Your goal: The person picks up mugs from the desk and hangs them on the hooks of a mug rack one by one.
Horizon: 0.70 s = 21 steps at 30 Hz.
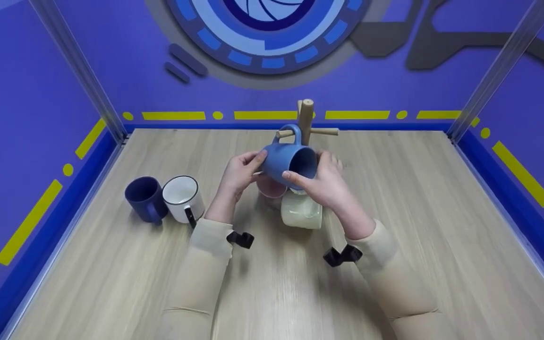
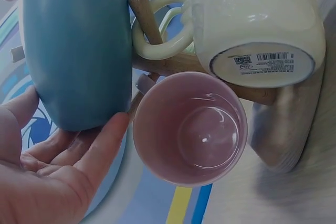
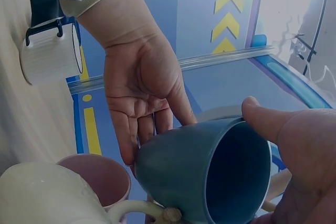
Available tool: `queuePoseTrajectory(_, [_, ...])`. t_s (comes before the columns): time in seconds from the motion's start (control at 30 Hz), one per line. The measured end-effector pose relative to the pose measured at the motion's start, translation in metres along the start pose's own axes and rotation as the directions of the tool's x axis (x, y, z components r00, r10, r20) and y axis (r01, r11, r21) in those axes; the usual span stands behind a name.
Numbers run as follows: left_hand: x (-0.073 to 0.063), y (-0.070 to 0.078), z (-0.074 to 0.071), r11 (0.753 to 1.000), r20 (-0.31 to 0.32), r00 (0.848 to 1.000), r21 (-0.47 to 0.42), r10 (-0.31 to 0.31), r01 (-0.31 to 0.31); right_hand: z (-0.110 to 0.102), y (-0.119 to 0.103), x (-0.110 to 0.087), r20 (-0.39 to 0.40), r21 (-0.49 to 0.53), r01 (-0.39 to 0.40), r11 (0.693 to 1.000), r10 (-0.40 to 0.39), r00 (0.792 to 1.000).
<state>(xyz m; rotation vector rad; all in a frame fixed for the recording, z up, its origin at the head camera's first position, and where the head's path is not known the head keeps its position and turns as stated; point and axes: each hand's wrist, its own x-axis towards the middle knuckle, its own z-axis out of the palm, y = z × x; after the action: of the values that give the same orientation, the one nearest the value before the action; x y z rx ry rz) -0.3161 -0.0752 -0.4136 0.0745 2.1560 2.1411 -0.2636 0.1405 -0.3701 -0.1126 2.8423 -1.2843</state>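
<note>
A blue mug lies tilted on its side between my hands in the head view, its mouth facing right. Its handle points up at a peg of the wooden mug rack, and the peg's end shows within the handle loop. My left hand holds the base end, with thumb and fingers around it. At the rim, my right hand grips with the thumb at the near edge. Below hang a pink mug and a cream mug, whose ring handle is around a lower peg.
On the table to the left stand a dark blue mug and a white mug with a black rim and handle. Blue panels enclose the back and sides. Another peg sticks out to the right.
</note>
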Motion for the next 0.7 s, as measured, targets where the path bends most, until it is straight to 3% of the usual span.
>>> queuePoseTrajectory(0.2, [-0.004,0.003,0.002,0.991,-0.083,0.993,0.109,0.086,-0.077,-0.008,0.007,0.002,0.008,0.061,0.026,0.998,-0.027,1.000])
queuePoseTrajectory(0.33, [-0.007,0.007,0.005,0.963,-0.131,0.971,0.210,0.201,-0.171,-0.021,0.012,0.006,-0.073,0.197,0.071,0.978,-0.058,0.996])
queuePoseTrajectory(0.4, [-0.010,0.011,0.008,0.940,-0.164,0.948,0.255,0.272,-0.225,-0.028,0.014,0.009,-0.157,0.273,0.130,0.953,-0.090,0.984])
queuePoseTrajectory(0.47, [-0.014,0.016,0.012,0.909,-0.194,0.912,0.291,0.360,-0.297,-0.035,0.015,0.012,-0.253,0.302,0.206,0.931,-0.130,0.959])
queuePoseTrajectory(0.6, [-0.019,0.030,0.023,0.843,-0.209,0.838,0.329,0.504,-0.425,-0.041,0.016,0.018,-0.413,0.300,0.368,0.880,-0.228,0.882])
queuePoseTrajectory(0.63, [-0.019,0.033,0.026,0.830,-0.199,0.827,0.334,0.526,-0.447,-0.042,0.016,0.019,-0.433,0.293,0.388,0.874,-0.240,0.869])
queuePoseTrajectory(0.7, [-0.019,0.040,0.031,0.814,-0.172,0.820,0.343,0.546,-0.470,-0.043,0.017,0.022,-0.457,0.290,0.415,0.862,-0.256,0.852])
